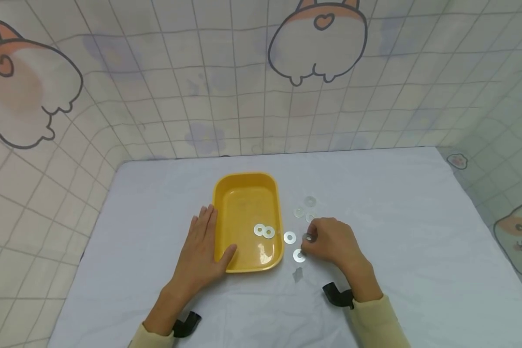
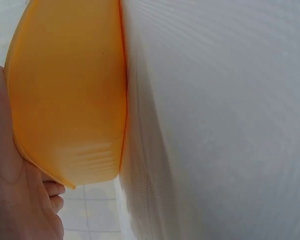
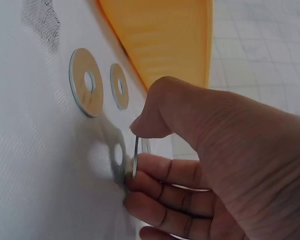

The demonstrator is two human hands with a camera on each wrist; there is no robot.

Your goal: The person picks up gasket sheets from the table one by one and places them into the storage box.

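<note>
Glossy plastic tray, metal washers

- One yellow tray was there
- Two washers lay in the tray
- Five washers lay on the one cloth
- One washer was pinched in the right hand
- Two hands and two sleeves showed
</note>
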